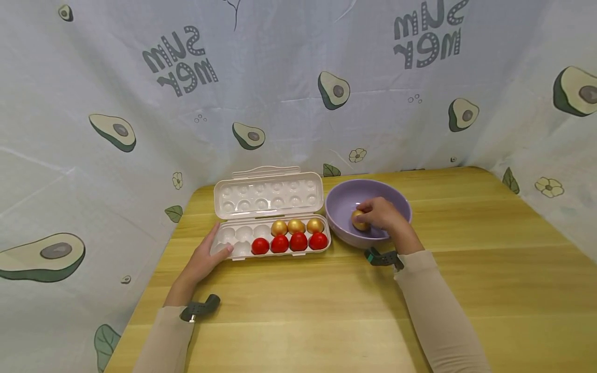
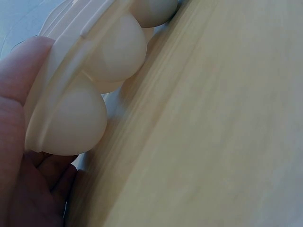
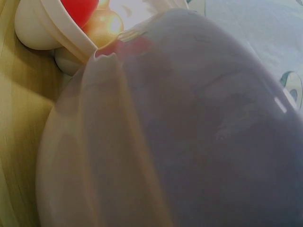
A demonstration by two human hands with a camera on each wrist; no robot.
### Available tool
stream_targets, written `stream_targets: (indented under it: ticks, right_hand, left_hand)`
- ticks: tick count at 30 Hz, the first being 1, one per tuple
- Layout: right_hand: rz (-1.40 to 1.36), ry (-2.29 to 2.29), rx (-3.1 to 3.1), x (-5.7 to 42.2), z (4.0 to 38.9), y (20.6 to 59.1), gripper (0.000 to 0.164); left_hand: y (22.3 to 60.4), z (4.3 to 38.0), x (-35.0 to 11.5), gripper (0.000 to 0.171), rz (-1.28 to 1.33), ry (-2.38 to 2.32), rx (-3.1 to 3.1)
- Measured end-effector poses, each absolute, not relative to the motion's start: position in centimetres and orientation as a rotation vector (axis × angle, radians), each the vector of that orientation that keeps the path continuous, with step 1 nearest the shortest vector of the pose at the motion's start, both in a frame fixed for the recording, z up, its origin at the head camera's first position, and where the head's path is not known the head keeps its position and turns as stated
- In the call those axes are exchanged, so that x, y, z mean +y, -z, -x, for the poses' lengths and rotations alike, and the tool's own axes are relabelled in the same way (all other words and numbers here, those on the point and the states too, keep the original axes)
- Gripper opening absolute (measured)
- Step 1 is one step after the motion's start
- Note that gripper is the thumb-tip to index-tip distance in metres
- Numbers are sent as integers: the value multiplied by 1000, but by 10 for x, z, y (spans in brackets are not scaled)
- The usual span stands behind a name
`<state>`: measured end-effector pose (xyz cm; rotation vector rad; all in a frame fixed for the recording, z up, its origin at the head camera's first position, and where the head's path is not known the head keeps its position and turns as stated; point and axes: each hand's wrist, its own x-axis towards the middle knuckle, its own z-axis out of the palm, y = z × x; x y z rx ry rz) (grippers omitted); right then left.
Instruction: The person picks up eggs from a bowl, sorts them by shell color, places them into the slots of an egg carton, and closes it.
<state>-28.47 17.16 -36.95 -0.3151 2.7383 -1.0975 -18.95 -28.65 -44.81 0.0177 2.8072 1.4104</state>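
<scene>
A pale plastic egg box (image 1: pixel 235 252) lies with its lid (image 1: pixel 268 194) flipped back. Three gold eggs (image 1: pixel 296 226) fill the right part of its back row, and several red eggs (image 1: pixel 298 241) sit in the front row. My left hand (image 1: pixel 201 263) grips the box's left end, thumb over the front rim; in the left wrist view its fingers (image 2: pixel 54 175) curl beneath the outer cup. Inside the purple bowl (image 1: pixel 342 194), my right hand (image 1: pixel 381 213) pinches a gold egg (image 1: pixel 360 220). The bowl's outer wall (image 3: pixel 213 118) hides that hand in the right wrist view.
The bowl stands directly right of the egg box on a wooden table (image 1: pixel 298 311). Behind both hangs a white curtain (image 1: pixel 289 103) printed with avocados. Each wrist wears a dark camera mount (image 1: pixel 384 257).
</scene>
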Motion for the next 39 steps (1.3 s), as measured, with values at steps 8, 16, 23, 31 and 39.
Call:
stream_targets:
  ticks: [8,16,23,31,39]
  right_hand:
    - [339,1092,2723,171,286,371,44]
    - [367,1067,2736,169,286,371,44]
    - [359,1063,2757,170,289,374,43]
    - [339,1091,2766,169,288,371,45]
    - [324,1116,2749,170,290,373,46]
  left_hand:
    - [448,189,-286,89,-10,-1408,2805]
    - [448,189,-286,89,-5,-1409,2802]
    - [447,190,-286,89,-6,-1406,2803]
    - [446,189,-286,90,-39,-1419,2815]
    - [445,188,-285,89,-49,-1428,2811]
